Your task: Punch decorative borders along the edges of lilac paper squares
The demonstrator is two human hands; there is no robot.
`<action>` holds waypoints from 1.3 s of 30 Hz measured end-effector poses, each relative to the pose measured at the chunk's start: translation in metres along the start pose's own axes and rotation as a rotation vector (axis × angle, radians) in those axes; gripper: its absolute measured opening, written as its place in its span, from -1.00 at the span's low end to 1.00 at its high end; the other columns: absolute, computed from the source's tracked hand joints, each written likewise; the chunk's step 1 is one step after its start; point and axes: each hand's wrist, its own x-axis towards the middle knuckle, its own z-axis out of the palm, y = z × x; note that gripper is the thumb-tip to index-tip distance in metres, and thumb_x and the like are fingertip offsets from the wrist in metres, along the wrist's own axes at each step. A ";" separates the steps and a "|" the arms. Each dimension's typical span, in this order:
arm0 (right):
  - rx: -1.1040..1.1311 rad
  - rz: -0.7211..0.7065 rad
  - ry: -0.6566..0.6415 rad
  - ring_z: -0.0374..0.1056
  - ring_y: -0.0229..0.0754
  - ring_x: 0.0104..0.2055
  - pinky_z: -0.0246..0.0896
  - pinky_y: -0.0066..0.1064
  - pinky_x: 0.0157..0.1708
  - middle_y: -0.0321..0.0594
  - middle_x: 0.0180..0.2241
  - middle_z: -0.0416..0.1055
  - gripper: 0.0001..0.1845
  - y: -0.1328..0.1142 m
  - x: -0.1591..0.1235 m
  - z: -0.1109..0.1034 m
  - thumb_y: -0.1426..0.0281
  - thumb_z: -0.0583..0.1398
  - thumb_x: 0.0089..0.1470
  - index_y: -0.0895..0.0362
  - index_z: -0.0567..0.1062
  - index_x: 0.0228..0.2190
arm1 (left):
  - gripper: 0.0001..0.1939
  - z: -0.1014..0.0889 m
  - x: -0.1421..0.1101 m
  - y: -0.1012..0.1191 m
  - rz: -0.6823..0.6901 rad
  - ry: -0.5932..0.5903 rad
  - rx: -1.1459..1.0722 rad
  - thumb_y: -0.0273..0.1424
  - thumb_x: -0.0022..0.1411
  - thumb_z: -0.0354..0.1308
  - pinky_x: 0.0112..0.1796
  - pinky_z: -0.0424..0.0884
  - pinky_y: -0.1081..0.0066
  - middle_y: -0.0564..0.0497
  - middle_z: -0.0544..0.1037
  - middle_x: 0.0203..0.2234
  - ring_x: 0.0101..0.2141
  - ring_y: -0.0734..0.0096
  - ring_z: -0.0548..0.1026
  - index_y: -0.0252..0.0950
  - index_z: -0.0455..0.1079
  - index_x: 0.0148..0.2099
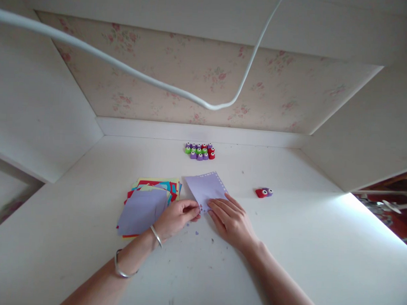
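Note:
A lilac sheet of paper [206, 186] with punched edges lies on the white desk [287, 244]. My right hand [230, 218] lies flat on its near edge, fingers stretched out. My left hand [176, 217] is curled, its fingertips pinched at the sheet's near corner on something small I cannot make out. Two bangles sit on my left wrist and forearm. My left hand also rests beside a stack of coloured paper sheets [148, 203], topped by a lilac one.
A cluster of several small paper punches [199, 151] in purple, green and red stands near the back wall. A red and a purple punch [263, 192] lie to the right of the sheet. Tiny paper bits dot the desk. A white cable [198, 100] hangs overhead.

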 end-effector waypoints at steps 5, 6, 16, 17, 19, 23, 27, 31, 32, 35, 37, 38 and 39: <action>0.028 0.003 -0.005 0.46 -0.12 -0.01 0.20 -0.12 0.20 -0.13 -0.04 0.55 -0.66 -0.012 0.003 0.003 0.32 0.20 0.23 0.09 0.46 0.03 | -0.70 0.002 0.001 -0.003 0.066 -0.005 0.117 -0.13 0.20 0.16 -0.30 0.33 0.46 0.07 0.48 -0.50 -0.39 0.41 0.43 -0.29 0.43 -0.36; 0.024 -0.001 0.004 0.47 -0.12 -0.02 0.21 -0.14 0.20 -0.13 -0.05 0.55 -0.67 -0.014 0.004 0.005 0.33 0.19 0.23 0.09 0.46 0.02 | -0.70 0.002 0.001 -0.005 0.080 -0.009 0.148 -0.15 0.22 0.14 -0.31 0.32 0.47 0.07 0.48 -0.49 -0.39 0.41 0.42 -0.29 0.43 -0.36; -0.051 -0.096 0.028 0.46 -0.13 -0.02 0.27 -0.13 0.15 -0.11 -0.03 0.54 -0.59 -0.019 0.003 0.012 0.58 0.11 0.19 0.18 0.42 0.06 | -0.68 0.006 -0.002 -0.004 0.217 0.048 0.343 -0.21 0.33 0.02 -0.33 0.33 0.48 0.06 0.44 -0.50 -0.42 0.42 0.41 -0.29 0.37 -0.40; -0.057 -0.100 0.030 0.46 -0.12 -0.02 0.27 -0.13 0.15 -0.11 -0.03 0.54 -0.59 -0.019 0.003 0.011 0.59 0.11 0.18 0.18 0.42 0.06 | -0.68 0.006 -0.002 -0.004 0.229 0.053 0.350 -0.21 0.33 0.01 -0.32 0.34 0.48 0.05 0.44 -0.50 -0.41 0.42 0.42 -0.29 0.37 -0.40; -0.071 -0.107 0.037 0.46 -0.13 -0.03 0.28 -0.14 0.14 -0.12 -0.05 0.55 -0.59 -0.020 0.003 0.012 0.59 0.11 0.18 0.18 0.43 0.06 | -0.67 0.006 -0.002 -0.005 0.247 0.061 0.362 -0.22 0.35 0.00 -0.32 0.34 0.48 0.05 0.44 -0.49 -0.41 0.43 0.43 -0.29 0.37 -0.39; -0.094 -0.117 0.060 0.48 -0.15 -0.06 0.32 -0.21 0.11 -0.13 -0.09 0.56 -0.64 -0.020 0.002 0.013 0.58 0.14 0.19 0.19 0.45 0.03 | -0.69 0.007 -0.003 -0.006 0.280 0.078 0.387 -0.26 0.36 0.00 -0.33 0.32 0.49 0.06 0.43 -0.49 -0.42 0.45 0.42 -0.29 0.36 -0.39; -0.106 -0.118 0.056 0.48 -0.17 -0.06 0.31 -0.22 0.12 -0.13 -0.10 0.56 -0.67 -0.020 0.001 0.013 0.59 0.14 0.20 0.20 0.46 0.00 | -0.68 0.007 -0.004 -0.005 0.312 0.084 0.430 -0.29 0.37 0.00 -0.35 0.28 0.50 0.08 0.40 -0.52 -0.44 0.47 0.39 -0.29 0.33 -0.44; -0.114 -0.104 0.047 0.48 -0.18 -0.08 0.30 -0.21 0.13 -0.14 -0.13 0.57 -0.72 -0.021 0.002 0.013 0.58 0.12 0.22 0.18 0.47 -0.05 | -0.66 0.007 -0.005 -0.004 0.334 0.090 0.456 -0.31 0.38 -0.02 -0.35 0.26 0.50 0.09 0.39 -0.52 -0.44 0.48 0.38 -0.29 0.31 -0.45; -0.116 -0.105 0.048 0.48 -0.19 -0.09 0.30 -0.21 0.13 -0.14 -0.14 0.57 -0.73 -0.021 0.002 0.012 0.58 0.12 0.22 0.18 0.48 -0.06 | -0.66 0.007 -0.005 -0.004 0.339 0.092 0.458 -0.31 0.39 -0.02 -0.35 0.26 0.50 0.09 0.39 -0.52 -0.44 0.48 0.38 -0.29 0.31 -0.45; -0.126 -0.117 0.046 0.48 -0.18 -0.10 0.30 -0.21 0.12 -0.14 -0.16 0.57 -0.75 -0.021 0.003 0.012 0.58 0.13 0.22 0.18 0.48 -0.09 | -0.66 0.008 -0.006 -0.004 0.349 0.092 0.468 -0.33 0.39 -0.02 -0.36 0.25 0.50 0.09 0.38 -0.52 -0.44 0.49 0.37 -0.29 0.29 -0.46; -0.134 -0.119 0.047 0.48 -0.18 -0.11 0.30 -0.20 0.12 -0.14 -0.17 0.57 -0.75 -0.021 0.003 0.013 0.59 0.13 0.21 0.18 0.48 -0.10 | -0.66 0.008 -0.006 -0.003 0.357 0.093 0.483 -0.35 0.39 -0.02 -0.36 0.24 0.50 0.09 0.38 -0.53 -0.44 0.48 0.37 -0.29 0.28 -0.47; -0.137 -0.121 0.048 0.48 -0.18 -0.11 0.30 -0.20 0.12 -0.14 -0.17 0.57 -0.75 -0.021 0.003 0.013 0.59 0.12 0.21 0.18 0.48 -0.10 | -0.66 0.008 -0.007 -0.003 0.362 0.095 0.492 -0.36 0.38 -0.02 -0.36 0.24 0.50 0.09 0.37 -0.53 -0.44 0.48 0.37 -0.29 0.27 -0.48; -0.139 -0.125 0.050 0.48 -0.19 -0.10 0.30 -0.20 0.12 -0.14 -0.17 0.57 -0.75 -0.021 0.003 0.013 0.59 0.12 0.21 0.18 0.48 -0.09 | -0.66 0.008 -0.007 -0.003 0.367 0.094 0.501 -0.37 0.38 -0.01 -0.36 0.23 0.49 0.08 0.37 -0.53 -0.44 0.48 0.36 -0.29 0.26 -0.49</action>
